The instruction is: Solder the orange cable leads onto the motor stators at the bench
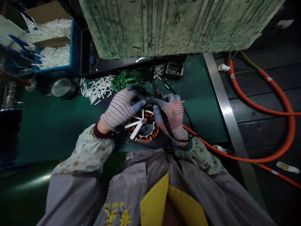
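Observation:
A motor stator [154, 131] with copper-coloured windings lies on the green table in front of me. Several white insulating sleeves [136, 130] stick out over its ring. My left hand [124, 105], in a striped glove with dark fingertips, is closed in a pinch just above the stator's far side. From the other side, my right hand [172, 116], gloved alike, brings its curled fingers to the same spot. Whatever is between the fingertips is too small and dark to make out. A black cable [168, 125] runs across the back of my right hand.
Loose white sleeves [97, 89] and green strips [128, 78] lie beyond my hands. A metal tin [174, 69], a round metal container [61, 88] and a blue bin [75, 47] of white tubes stand around. A worn panel [176, 28] overhangs the back; an orange cable [291, 131] loops right.

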Tool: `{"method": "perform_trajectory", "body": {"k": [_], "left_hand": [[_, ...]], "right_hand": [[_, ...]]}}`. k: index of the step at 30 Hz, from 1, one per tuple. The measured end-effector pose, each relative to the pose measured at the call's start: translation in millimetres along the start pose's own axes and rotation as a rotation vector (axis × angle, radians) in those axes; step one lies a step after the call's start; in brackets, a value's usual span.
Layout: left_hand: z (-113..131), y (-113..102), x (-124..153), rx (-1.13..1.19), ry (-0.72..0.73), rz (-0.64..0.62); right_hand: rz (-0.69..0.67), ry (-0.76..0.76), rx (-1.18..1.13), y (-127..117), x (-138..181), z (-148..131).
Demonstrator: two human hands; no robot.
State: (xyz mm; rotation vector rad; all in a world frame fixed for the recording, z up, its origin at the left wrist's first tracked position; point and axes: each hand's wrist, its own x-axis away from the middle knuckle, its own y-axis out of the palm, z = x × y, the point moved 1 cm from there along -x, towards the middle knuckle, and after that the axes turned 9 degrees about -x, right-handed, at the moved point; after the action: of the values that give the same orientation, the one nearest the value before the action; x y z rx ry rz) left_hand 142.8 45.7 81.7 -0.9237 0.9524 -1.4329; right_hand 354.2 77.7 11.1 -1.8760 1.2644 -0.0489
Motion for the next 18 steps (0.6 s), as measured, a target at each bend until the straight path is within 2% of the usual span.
{"method": "perform_trajectory", "body": {"k": [4,13,18], "left_hand": [[1.7,0.4,-0.8,-0.015,-0.021,0.025],[-2.6,16.5,-2.5,-0.195,-0.035,0.062],[-5.5,10.5,0.6,-0.102,0.044,0.023]], "right_hand": [[-0.003,-0.006,0.011,1.1,-0.9,0.2],[0.027,-0.033,0.028,0.0,-0.2,-0.1],[-0.023,-0.015,0.014,1.3,-4.5,0.6]]}}
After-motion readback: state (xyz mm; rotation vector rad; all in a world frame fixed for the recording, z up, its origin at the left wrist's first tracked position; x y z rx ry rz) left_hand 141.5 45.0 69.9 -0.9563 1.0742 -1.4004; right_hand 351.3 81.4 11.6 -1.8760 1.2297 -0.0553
